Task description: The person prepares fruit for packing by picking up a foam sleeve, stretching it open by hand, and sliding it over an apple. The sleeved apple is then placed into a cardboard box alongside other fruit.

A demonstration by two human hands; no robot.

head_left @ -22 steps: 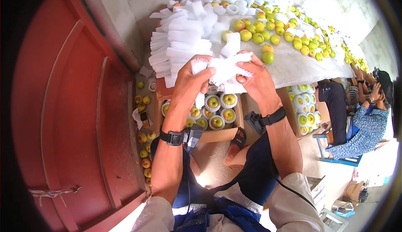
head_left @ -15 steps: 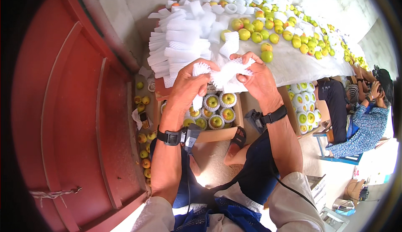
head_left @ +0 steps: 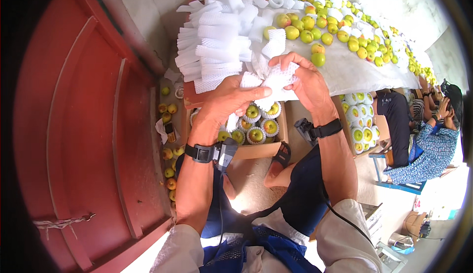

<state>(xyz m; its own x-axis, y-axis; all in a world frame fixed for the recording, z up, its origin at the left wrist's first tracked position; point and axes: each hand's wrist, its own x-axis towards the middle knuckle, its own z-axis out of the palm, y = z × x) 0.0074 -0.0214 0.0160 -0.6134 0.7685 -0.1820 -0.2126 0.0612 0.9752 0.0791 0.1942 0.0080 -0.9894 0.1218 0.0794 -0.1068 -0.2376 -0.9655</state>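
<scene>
My left hand (head_left: 229, 99) and my right hand (head_left: 304, 79) both grip a white foam net sleeve (head_left: 274, 80) held above a cardboard box (head_left: 256, 149). The sleeve covers whatever is inside it, so I cannot tell if a fruit is in there. Several yellow-green apples in foam sleeves (head_left: 256, 125) lie packed in the box below my hands. A big stack of flat white foam sleeves (head_left: 217, 46) rests on the table just beyond my left hand.
Loose yellow-green apples (head_left: 340, 31) spread over the white-covered table (head_left: 354, 71). A red door (head_left: 84, 125) stands at my left, with apples on the floor (head_left: 170, 152) beside it. Another box of wrapped apples (head_left: 362, 122) and a seated person (head_left: 419, 140) are at the right.
Both hands have kept working the foam sleeve, which now looks pulled tighter between them. My hands shifted slightly right and up.
</scene>
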